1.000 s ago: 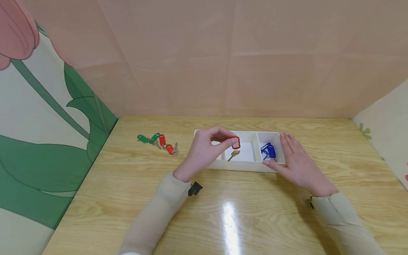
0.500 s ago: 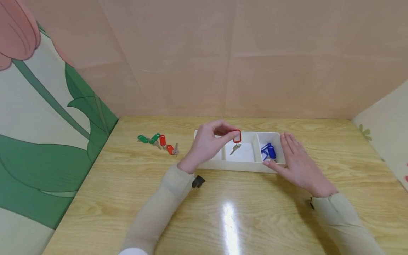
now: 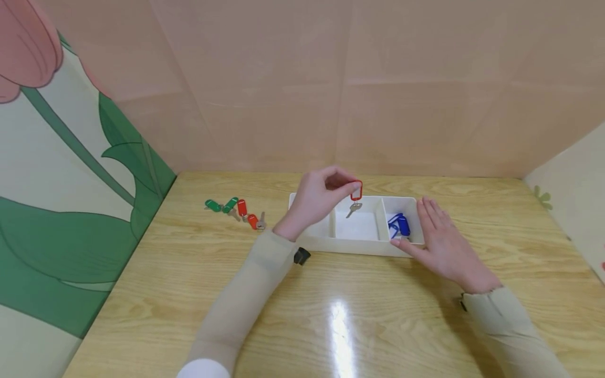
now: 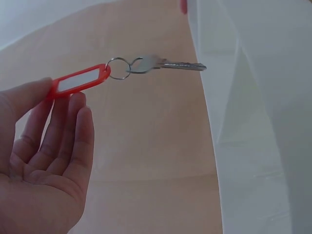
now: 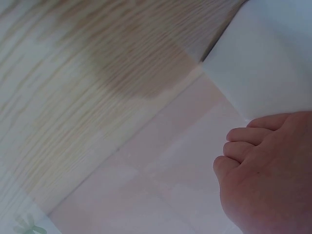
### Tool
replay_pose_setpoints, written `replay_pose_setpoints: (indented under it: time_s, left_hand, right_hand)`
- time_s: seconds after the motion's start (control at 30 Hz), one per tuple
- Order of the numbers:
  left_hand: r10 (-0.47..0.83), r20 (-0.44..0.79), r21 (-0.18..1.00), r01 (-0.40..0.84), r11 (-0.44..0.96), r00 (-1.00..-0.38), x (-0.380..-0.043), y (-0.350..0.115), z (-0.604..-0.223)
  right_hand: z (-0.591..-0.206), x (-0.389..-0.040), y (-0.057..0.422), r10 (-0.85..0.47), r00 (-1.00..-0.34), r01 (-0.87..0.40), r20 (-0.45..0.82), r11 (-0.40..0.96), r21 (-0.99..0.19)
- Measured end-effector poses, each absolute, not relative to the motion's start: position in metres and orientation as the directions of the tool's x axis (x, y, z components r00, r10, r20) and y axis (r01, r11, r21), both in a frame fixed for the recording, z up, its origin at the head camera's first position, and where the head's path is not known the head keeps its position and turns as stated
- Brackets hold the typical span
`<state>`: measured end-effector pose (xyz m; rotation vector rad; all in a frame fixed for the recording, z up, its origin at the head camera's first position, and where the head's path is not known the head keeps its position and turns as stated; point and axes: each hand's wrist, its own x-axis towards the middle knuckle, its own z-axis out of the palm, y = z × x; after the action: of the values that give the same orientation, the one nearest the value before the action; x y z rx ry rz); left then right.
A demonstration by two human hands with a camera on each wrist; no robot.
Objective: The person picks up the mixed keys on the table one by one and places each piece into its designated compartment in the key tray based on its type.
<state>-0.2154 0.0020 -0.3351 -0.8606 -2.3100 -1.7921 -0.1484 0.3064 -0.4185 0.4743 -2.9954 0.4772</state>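
Observation:
Between thumb and fingertips my left hand (image 3: 317,197) pinches a red key tag (image 3: 356,190). From its split ring (image 4: 118,68) a silver key (image 3: 353,210) dangles over the middle compartment of a white divided tray (image 3: 350,245). The left wrist view shows the tag (image 4: 80,81) with a white label window and the other fingers loosely bent below. My right hand (image 3: 441,247) rests against the tray's right end, fingers extended along the outer wall and thumb at the front rim. Blue key tags (image 3: 402,226) lie in the right compartment beside that hand.
Left of the tray, on the wooden table (image 3: 156,294), lie two green key tags (image 3: 230,205) and two red key tags (image 3: 242,208) with keys. A pinkish wall covering (image 3: 264,105) rises behind the table. My left forearm crosses in front of the tray's left part.
My left hand has risen and shifted slightly right and away from me, carrying the red tag and key higher over the tray. The right hand stays at the tray's end.

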Motion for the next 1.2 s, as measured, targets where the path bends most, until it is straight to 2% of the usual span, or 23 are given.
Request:
replay_pose_setpoints:
  time_s: [0.3,0.57,1.2]
  left_hand:
    - [0.387,0.367,0.868,0.461,0.184,-0.846,-0.227,0.012,-0.334]
    - [0.361,0.378,0.865,0.465,0.190,-0.852,-0.233,0.019,-0.346]
    - [0.388,0.286,0.864,0.411,0.291,-0.876,-0.244,0.018,-0.372]
  right_hand:
    - [-0.418,-0.147,0.306,-0.288,-0.948,-0.315,0.131,0.900,-0.301]
    - [-0.419,-0.147,0.307,-0.285,-0.950,-0.312,0.130,0.901,-0.302]
    - [-0.418,-0.149,0.305,-0.287,-0.949,-0.314,0.134,0.900,-0.302]
